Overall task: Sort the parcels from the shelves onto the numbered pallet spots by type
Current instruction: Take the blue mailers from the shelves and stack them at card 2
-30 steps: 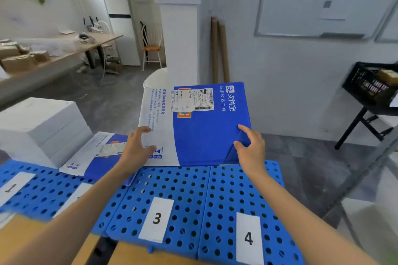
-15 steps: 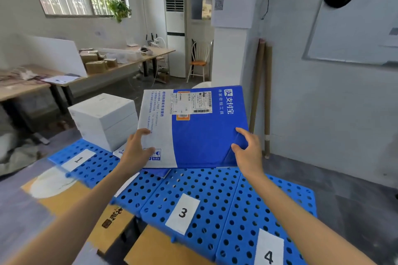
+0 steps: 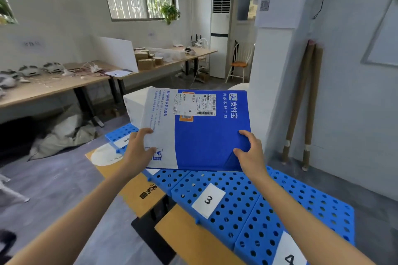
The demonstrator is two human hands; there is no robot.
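I hold a flat blue and white parcel envelope (image 3: 200, 133) with a shipping label, level above the blue perforated pallet (image 3: 241, 206). My left hand (image 3: 137, 150) grips its near left corner, thumb on top. Its near right corner is gripped by my right hand (image 3: 251, 155). White cards on the pallet read 1 (image 3: 123, 141), 3 (image 3: 208, 200) and 4 (image 3: 289, 259). The parcel hides the spot between 1 and 3. A stack of white boxes (image 3: 134, 103) stands behind spot 1, mostly covered by the parcel.
Flattened brown cardboard (image 3: 133, 189) lies on the floor under the pallet's near edge. Long wooden desks (image 3: 53, 86) with cables and small cartons line the left wall. Cardboard tubes (image 3: 301, 101) lean on the right wall, and a crumpled grey sack (image 3: 62, 133) lies under the desk.
My view has swung left, so the pallet and its number cards slid right and down in frame. The parcel stays gripped in both hands, now over the spot left of 3.
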